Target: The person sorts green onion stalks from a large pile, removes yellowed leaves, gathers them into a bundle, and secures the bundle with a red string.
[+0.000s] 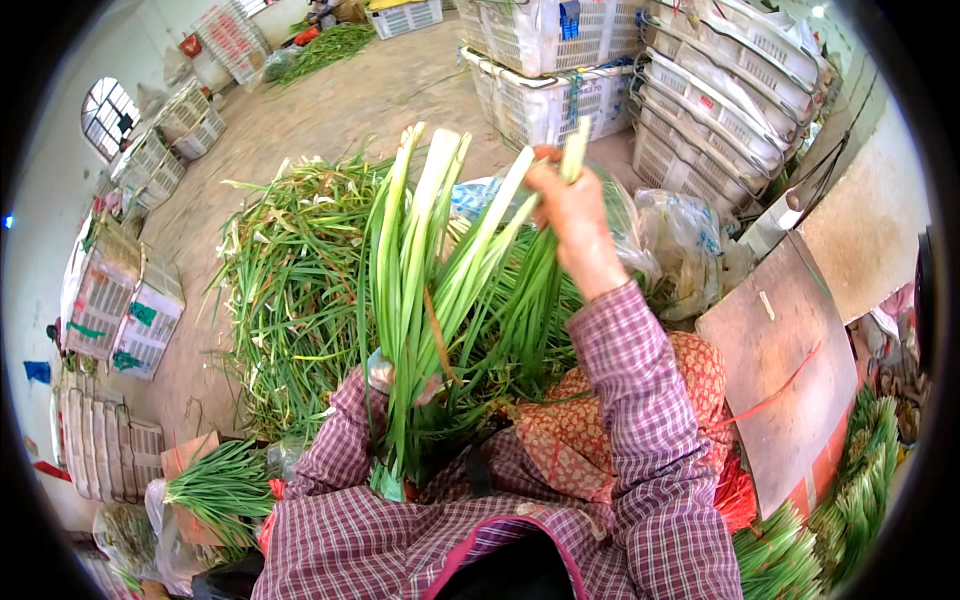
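Note:
My left hand (381,372), partly hidden behind leaves, grips a bunch of long-leaved allium greens (405,300) low down. Their pale stalk ends point up and away from me. Higher and to the right, my right hand (576,214) pinches several stalks (574,154) by their pale ends, and their green leaves (532,315) hang below it. Some stalks of the left bunch lean over to the right hand's fingers. Behind both hands spreads a large loose heap of similar greens (292,262), with dry and yellowed leaves mixed in.
White plastic crates (547,97) are stacked ahead, beside nested crates (720,105). Clear plastic bags (679,247) lie right of the heap. A board (787,360) stands at my right, near tied bundles of greens (780,555). Another bundle (221,484) lies at lower left.

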Action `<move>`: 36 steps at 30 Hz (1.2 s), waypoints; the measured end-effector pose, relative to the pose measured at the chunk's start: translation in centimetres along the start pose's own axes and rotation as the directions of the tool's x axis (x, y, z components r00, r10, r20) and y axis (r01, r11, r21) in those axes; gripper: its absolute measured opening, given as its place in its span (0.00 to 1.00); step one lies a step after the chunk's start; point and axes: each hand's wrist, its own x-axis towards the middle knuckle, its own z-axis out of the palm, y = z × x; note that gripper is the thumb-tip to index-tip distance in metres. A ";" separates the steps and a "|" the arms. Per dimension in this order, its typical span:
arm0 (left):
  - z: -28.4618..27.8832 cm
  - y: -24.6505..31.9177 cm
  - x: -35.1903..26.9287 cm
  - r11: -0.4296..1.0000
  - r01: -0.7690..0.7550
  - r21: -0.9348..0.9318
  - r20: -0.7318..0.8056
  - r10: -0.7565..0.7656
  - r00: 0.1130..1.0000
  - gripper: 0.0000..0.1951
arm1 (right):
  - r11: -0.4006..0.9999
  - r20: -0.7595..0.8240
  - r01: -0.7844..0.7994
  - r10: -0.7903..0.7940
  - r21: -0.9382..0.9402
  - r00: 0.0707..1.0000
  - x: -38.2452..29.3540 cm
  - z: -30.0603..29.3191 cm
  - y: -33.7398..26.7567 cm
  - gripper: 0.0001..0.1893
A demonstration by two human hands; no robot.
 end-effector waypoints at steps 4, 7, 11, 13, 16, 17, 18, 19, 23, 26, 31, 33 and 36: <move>2.7 0.5 -3.5 0.999 0.026 0.038 -0.208 -0.018 0.978 0.21 | 0.986 -0.226 0.168 -0.163 0.000 0.960 4.0 -5.2 -0.6 0.15; 0.8 1.7 -5.3 0.994 -0.029 0.109 -0.054 0.035 0.998 0.21 | 0.888 -0.227 0.286 -0.381 -0.360 0.896 6.3 -10.3 1.1 0.12; 0.7 1.9 -5.0 0.990 -0.065 0.125 -0.153 0.084 0.985 0.20 | 0.691 0.046 0.180 -0.208 -0.700 0.977 2.6 -8.1 2.6 0.21; 0.8 1.5 -4.8 0.994 -0.068 0.087 -0.220 0.086 0.972 0.21 | 0.788 0.147 0.241 -0.191 -0.566 0.971 0.3 -4.5 1.8 0.26; 0.9 1.0 -3.8 0.998 -0.069 0.009 -0.229 0.069 0.971 0.24 | 0.924 0.321 0.178 -0.065 -0.337 0.945 -1.0 -0.2 0.7 0.28; 0.2 0.7 -4.1 0.998 -0.052 0.026 -0.317 0.058 0.947 0.28 | 0.936 0.335 0.156 -0.045 -0.315 0.941 -1.3 0.5 -0.2 0.26; 0.3 0.5 -3.7 0.999 -0.046 0.015 -0.333 0.048 0.942 0.28 | 0.951 0.361 0.131 -0.022 -0.281 0.932 -1.3 1.3 -0.5 0.24; 0.5 0.1 -3.2 0.999 -0.040 0.006 -0.350 0.039 0.936 0.28 | 0.964 0.361 0.104 -0.009 -0.244 0.932 -1.4 2.0 -0.7 0.22; -0.2 -0.7 -1.7 0.994 -0.075 -0.082 -0.308 0.047 0.950 0.27 | 0.987 0.331 0.050 0.004 -0.155 0.944 -1.3 2.4 -0.8 0.17; -0.6 -1.2 -2.1 0.993 -0.121 0.014 -0.316 0.120 0.941 0.27 | 0.985 0.330 0.071 -0.015 -0.158 0.944 -1.3 1.8 -0.7 0.15; -0.6 -0.5 -3.6 0.999 0.037 0.008 -0.275 -0.033 0.961 0.30 | 0.977 0.453 0.004 0.094 -0.212 0.887 -0.8 0.3 -1.2 0.15; 0.0 -0.1 -2.4 0.999 0.037 0.025 -0.162 -0.033 0.986 0.29 | 0.968 0.399 0.106 -0.007 -0.227 0.917 -0.5 -0.5 -0.7 0.16; -1.0 0.4 -4.4 0.999 0.022 -0.034 -0.190 -0.028 0.981 0.25 | 0.938 0.232 0.145 -0.072 -0.313 0.970 1.1 -2.7 0.7 0.17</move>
